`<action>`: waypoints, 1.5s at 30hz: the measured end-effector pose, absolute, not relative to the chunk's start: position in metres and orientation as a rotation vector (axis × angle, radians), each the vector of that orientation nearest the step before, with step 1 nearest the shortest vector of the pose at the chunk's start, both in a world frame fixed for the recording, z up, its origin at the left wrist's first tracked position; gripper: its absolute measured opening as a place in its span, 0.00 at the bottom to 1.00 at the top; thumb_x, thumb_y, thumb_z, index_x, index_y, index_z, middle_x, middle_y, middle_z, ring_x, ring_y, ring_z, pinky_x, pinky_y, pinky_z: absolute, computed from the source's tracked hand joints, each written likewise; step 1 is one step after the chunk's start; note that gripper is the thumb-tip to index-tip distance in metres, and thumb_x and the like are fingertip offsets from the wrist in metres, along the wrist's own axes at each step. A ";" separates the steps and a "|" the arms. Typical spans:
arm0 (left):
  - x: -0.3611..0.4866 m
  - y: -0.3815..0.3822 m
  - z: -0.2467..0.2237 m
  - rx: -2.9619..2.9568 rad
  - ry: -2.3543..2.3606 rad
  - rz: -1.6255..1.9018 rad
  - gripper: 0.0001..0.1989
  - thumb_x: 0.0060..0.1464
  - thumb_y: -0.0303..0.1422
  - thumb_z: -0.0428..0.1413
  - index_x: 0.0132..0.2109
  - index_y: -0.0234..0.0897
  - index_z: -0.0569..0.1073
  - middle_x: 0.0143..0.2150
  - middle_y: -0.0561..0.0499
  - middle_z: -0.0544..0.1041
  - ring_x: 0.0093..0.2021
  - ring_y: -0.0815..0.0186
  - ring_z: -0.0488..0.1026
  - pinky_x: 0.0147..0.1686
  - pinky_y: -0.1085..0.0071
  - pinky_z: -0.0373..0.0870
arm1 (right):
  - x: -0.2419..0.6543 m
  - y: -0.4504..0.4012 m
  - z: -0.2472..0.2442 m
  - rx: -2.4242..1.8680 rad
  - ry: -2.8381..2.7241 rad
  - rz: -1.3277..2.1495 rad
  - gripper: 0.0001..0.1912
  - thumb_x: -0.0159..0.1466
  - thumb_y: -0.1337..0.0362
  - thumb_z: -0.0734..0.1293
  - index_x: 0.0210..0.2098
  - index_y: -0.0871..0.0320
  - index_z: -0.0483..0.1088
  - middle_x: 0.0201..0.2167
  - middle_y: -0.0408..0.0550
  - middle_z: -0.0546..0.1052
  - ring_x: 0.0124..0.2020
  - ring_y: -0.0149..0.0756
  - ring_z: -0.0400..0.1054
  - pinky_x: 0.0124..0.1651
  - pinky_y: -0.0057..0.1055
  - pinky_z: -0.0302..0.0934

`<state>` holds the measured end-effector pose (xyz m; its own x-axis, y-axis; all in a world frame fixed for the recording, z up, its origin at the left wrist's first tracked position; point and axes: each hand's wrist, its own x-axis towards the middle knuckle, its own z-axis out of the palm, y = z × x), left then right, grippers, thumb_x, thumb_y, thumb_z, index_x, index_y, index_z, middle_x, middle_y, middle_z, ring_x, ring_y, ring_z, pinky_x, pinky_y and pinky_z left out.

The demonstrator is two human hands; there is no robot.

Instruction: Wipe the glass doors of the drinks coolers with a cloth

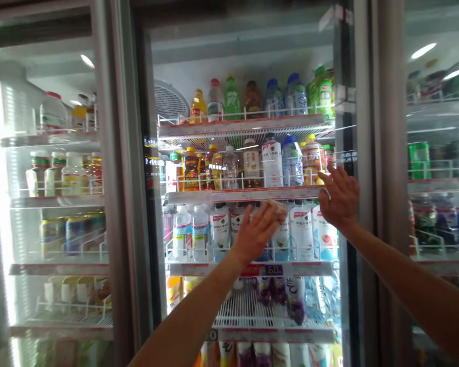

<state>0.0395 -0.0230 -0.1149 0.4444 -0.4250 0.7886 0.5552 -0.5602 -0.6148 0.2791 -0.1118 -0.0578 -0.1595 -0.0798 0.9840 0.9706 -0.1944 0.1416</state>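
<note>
Across the middle of the closed glass door, my left hand (pixel 257 230) presses a pale, crumpled cloth (pixel 277 208) with its fingers, in front of the shelf of white-labelled bottles. The cloth lies under and just beyond the fingertips, partly hidden by them. My right hand (pixel 341 198) is higher and further right, near the door's right edge. Its fingers are spread and hold nothing, and its palm side faces the glass. Behind the glass door (pixel 240 51) stand rows of drink bottles.
A metal door frame (pixel 382 153) runs down the right, and another upright (pixel 118 178) stands at the left. Neighbouring glass-fronted coolers with bottles and cans (pixel 76 234) flank the middle door. Light reflections show on the glass.
</note>
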 end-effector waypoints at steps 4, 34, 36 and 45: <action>0.045 -0.026 -0.129 -1.799 0.037 -1.092 0.15 0.57 0.30 0.48 0.51 0.44 0.68 0.61 0.52 0.63 0.65 0.62 0.49 0.64 0.54 0.37 | 0.285 -0.111 -0.062 -1.186 -1.153 -1.526 0.22 0.62 0.62 0.55 0.55 0.54 0.62 0.59 0.50 0.64 0.62 0.40 0.52 0.60 0.44 0.45; -0.034 0.023 -0.093 -1.539 -0.494 -1.630 0.18 0.57 0.26 0.45 0.53 0.43 0.67 0.62 0.45 0.61 0.65 0.63 0.51 0.61 0.55 0.47 | 0.297 -0.104 -0.067 -1.034 -1.129 -1.611 0.27 0.59 0.62 0.56 0.58 0.50 0.60 0.57 0.51 0.66 0.60 0.44 0.58 0.59 0.46 0.48; -0.027 0.019 -0.093 -1.606 -0.346 -1.444 0.18 0.57 0.27 0.45 0.53 0.44 0.67 0.60 0.47 0.64 0.64 0.63 0.52 0.62 0.55 0.44 | 0.297 -0.103 -0.067 -1.016 -1.117 -1.625 0.26 0.59 0.61 0.56 0.57 0.49 0.60 0.57 0.51 0.67 0.59 0.44 0.59 0.58 0.47 0.49; -0.108 0.054 -0.090 -1.280 -0.838 -1.911 0.17 0.59 0.28 0.43 0.52 0.37 0.68 0.61 0.37 0.61 0.63 0.59 0.55 0.60 0.52 0.49 | 0.295 -0.105 -0.067 -1.077 -1.101 -1.599 0.26 0.59 0.60 0.55 0.58 0.48 0.59 0.57 0.49 0.67 0.59 0.44 0.58 0.59 0.46 0.49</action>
